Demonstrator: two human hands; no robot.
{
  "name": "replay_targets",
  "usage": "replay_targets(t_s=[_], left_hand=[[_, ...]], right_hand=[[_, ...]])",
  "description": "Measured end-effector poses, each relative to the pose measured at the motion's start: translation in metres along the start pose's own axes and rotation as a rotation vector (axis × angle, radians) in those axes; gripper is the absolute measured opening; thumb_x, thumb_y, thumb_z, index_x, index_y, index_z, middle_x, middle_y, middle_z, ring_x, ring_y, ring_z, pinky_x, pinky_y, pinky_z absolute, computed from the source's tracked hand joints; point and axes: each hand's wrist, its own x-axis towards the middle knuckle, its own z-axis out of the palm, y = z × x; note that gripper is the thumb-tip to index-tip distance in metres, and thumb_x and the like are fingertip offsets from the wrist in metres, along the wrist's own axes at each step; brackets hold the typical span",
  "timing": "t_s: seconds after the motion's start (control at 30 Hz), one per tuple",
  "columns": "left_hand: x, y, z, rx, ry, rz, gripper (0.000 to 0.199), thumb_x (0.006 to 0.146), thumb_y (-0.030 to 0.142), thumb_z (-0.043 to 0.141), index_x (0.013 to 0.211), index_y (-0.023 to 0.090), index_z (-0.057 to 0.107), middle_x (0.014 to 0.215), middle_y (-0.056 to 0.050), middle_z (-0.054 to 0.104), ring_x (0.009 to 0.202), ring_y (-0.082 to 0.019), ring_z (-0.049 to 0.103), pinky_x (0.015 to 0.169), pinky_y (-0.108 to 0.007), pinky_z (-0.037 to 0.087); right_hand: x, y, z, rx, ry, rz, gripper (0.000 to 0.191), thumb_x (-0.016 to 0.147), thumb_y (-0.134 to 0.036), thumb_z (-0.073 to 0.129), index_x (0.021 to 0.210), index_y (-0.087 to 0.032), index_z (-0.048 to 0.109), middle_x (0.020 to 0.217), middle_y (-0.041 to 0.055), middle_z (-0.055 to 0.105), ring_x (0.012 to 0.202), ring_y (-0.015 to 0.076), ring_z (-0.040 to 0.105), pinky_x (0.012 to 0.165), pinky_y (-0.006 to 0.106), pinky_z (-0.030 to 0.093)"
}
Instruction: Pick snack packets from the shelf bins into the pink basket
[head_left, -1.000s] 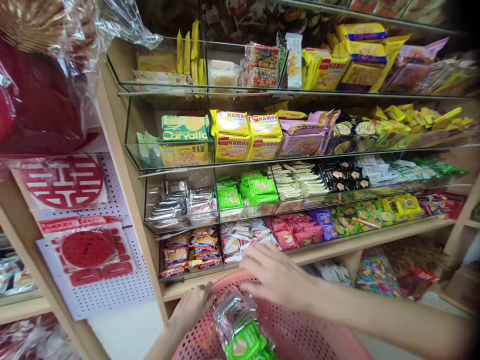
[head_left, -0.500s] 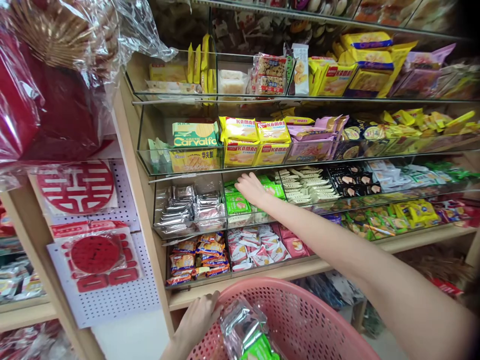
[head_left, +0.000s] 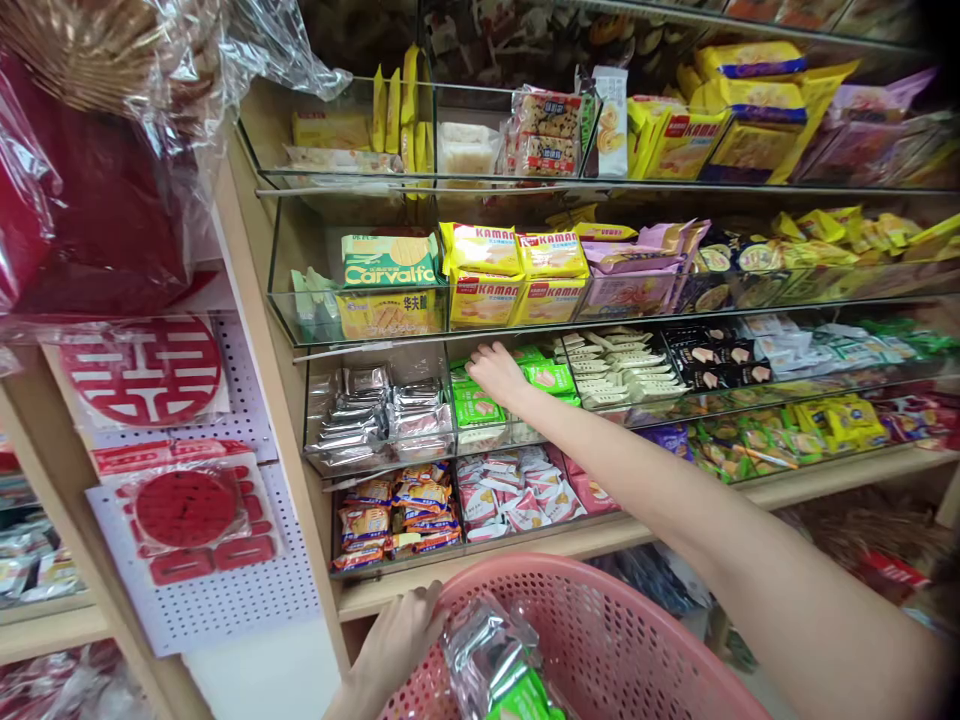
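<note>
My left hand (head_left: 397, 637) is closed round the left rim of a pink perforated plastic basket (head_left: 615, 610). Inside it lie silver-wrapped packets (head_left: 487, 640) and green snack packets (head_left: 523, 697). My right hand (head_left: 497, 376) reaches into a clear shelf compartment of green snack packets (head_left: 478, 406). Its fingers are curled down among them; the fingertips are hidden, so what they grip cannot be made out. Silver-wrapped snacks (head_left: 360, 410) lie in the compartment to the left, cream-coloured packets (head_left: 622, 365) to the right.
Yellow wafer packs (head_left: 484, 255) fill the shelf above my right hand. Orange-and-blue packets (head_left: 424, 505) and pink-and-white packets (head_left: 521, 495) lie below. A wooden upright (head_left: 281, 400) borders the shelves on the left, beside red paper decorations (head_left: 187, 505) and a plastic-wrapped red item (head_left: 90, 220).
The view has shifted slightly. My right hand stays among the green packets with hardly any movement, and my left hand keeps its hold on the basket rim.
</note>
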Motion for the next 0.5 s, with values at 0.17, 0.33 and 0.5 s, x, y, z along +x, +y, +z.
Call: replay_targets(t_s=[0.17,0.33,0.5], left_hand=[[-0.001,-0.002,0.002,-0.004,0.018,-0.001,0.026,0.095,0.028,0.033,0.11,0.017,0.051,0.089,-0.008,0.069,0.081,-0.026,0.067,0.064,-0.031,0.047],[-0.001,0.0,-0.002,-0.023,0.012,-0.005,0.025,0.095,0.028,0.034,0.108,0.017,0.052,0.09,-0.009,0.069,0.08,-0.026,0.067,0.062,-0.03,0.046],[-0.002,0.003,-0.006,-0.017,-0.003,-0.026,0.025,0.094,0.027,0.034,0.107,0.017,0.052,0.088,-0.009,0.069,0.082,-0.027,0.067,0.062,-0.03,0.045]], right_hand=[[-0.001,-0.002,-0.005,-0.008,0.041,-0.004,0.014,0.081,-0.013,0.056,0.093,-0.01,0.063,0.094,0.0138,0.063,0.096,0.0266,0.051,0.076,0.036,0.033],[-0.014,-0.004,-0.009,-0.045,0.132,-0.002,0.01,0.081,-0.015,0.056,0.09,-0.011,0.06,0.091,0.012,0.061,0.093,0.0265,0.049,0.074,0.036,0.032],[-0.039,-0.009,-0.007,-0.05,0.207,-0.051,0.006,0.084,-0.017,0.054,0.087,-0.013,0.058,0.087,0.0092,0.058,0.087,0.0246,0.047,0.07,0.035,0.029]])
